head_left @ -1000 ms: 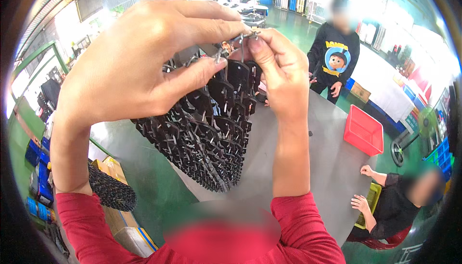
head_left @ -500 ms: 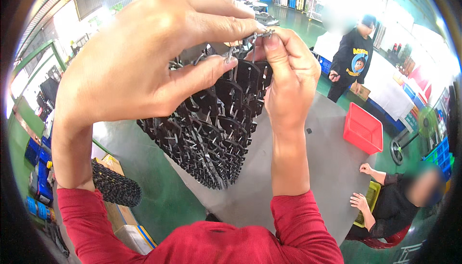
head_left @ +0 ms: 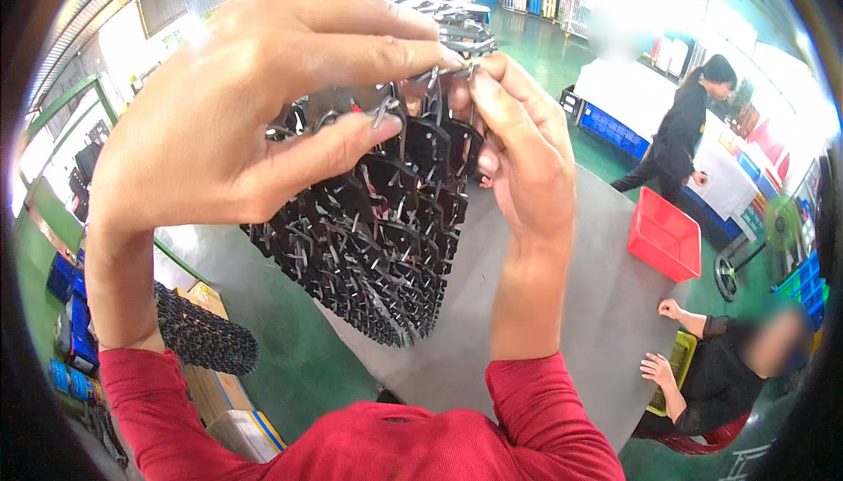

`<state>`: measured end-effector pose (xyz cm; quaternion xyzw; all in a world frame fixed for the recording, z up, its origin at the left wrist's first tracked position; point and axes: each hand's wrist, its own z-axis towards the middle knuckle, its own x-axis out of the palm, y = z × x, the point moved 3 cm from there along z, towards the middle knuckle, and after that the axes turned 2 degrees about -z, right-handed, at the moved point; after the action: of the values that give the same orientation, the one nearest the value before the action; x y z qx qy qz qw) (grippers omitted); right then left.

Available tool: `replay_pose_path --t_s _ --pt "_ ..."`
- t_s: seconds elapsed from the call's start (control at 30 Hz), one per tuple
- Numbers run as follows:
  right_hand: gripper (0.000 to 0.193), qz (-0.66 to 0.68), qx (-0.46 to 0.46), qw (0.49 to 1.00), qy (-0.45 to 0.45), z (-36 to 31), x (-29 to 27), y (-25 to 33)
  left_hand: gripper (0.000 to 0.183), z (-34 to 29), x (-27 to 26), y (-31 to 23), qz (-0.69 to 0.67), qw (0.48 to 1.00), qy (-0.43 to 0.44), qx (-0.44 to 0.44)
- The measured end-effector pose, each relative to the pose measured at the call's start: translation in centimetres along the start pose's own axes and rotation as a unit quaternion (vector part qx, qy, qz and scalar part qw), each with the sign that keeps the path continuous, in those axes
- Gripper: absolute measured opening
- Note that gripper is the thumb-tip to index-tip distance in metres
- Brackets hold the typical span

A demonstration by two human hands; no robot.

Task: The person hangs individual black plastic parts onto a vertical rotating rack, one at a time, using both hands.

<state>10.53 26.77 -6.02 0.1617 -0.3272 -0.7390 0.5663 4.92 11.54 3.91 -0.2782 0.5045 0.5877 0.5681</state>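
In front of me hangs a rack of metal wire hooks (head_left: pixel 430 84), densely loaded with small black plate-like parts (head_left: pixel 369 244) that taper downward in tiers. My left hand (head_left: pixel 237 112) arches over its top from the left. Its thumb rests against one hook, and the curled fingertips reach a hook farther right. At the upper right edge, my right hand (head_left: pixel 527 143) pinches thumb against fingers by a hook's tip. A black plate (head_left: pixel 464 143) hangs just beneath that pinch; the fingers partly hide what they grip.
Below lies a grey table (head_left: pixel 544 288) with a red basket (head_left: pixel 665 235) at its right side. A seated person (head_left: pixel 720 376) has hands by a yellow-green basket (head_left: pixel 674 367). Another person (head_left: pixel 680 139) stands beyond. At left, a second loaded black bundle (head_left: pixel 206 332) is near cardboard boxes (head_left: pixel 211 393).
Both my hands and the top of the rack have shifted slightly left. My right hand stays pinched at the rack's edge. The standing person has turned sideways and moved right.
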Motion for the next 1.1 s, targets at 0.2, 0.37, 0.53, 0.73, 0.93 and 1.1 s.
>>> replay_pose_path --t_s 0.2,0.37,0.53,0.73,0.93,1.1 --pt "0.018 -0.008 -0.088 0.996 -0.002 0.0 1.2 -0.1 0.044 -0.2 -0.5 -0.4 -0.007 1.000 -0.014 -0.005" --pt "0.017 -0.045 -0.090 0.988 -0.113 -0.9 2.4 -0.1 0.044 -0.3 -0.5 -0.7 0.001 1.000 -0.020 -0.005" --pt "0.018 -0.058 -0.069 0.988 -0.124 -1.4 2.5 0.2 0.044 -0.5 -0.6 -1.2 0.003 1.000 -0.025 -0.005" --pt "0.017 -0.103 -0.068 0.984 -0.126 -1.3 2.6 0.3 0.045 -1.0 -0.9 -1.4 0.003 0.999 -0.028 -0.021" --pt "0.018 -0.009 0.066 0.998 -0.017 -0.8 1.5 0.9 0.045 -1.2 -1.2 -1.2 0.007 1.000 -0.022 -0.013" --pt "0.022 0.156 0.009 0.988 0.019 -0.6 2.3 -0.7 0.044 -1.3 -1.3 -1.3 0.019 0.999 -0.026 -0.007"
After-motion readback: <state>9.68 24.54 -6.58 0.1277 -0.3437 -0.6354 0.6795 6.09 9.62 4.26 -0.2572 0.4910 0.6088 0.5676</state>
